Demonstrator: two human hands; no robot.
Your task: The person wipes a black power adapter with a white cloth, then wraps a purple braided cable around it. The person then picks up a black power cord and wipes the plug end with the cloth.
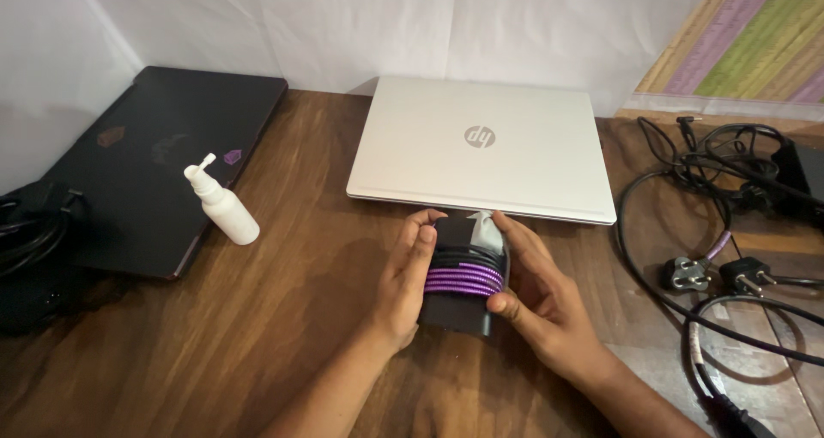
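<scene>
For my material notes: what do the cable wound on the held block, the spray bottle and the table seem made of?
Cable: purple braided fabric sleeve, by its woven ribbing. Spray bottle: matte white plastic, probably. Table: dark wood or wood veneer, with visible grain and plank seams.

1 head-worn camera looks steeply down and forward over the wooden desk (283,335), close above it, facing the white wall (343,26) behind.

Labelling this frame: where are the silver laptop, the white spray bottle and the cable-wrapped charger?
silver laptop (481,146), head view, lid centre.
white spray bottle (227,210), head view, body.
cable-wrapped charger (463,279), head view, purple braided coils.
</scene>
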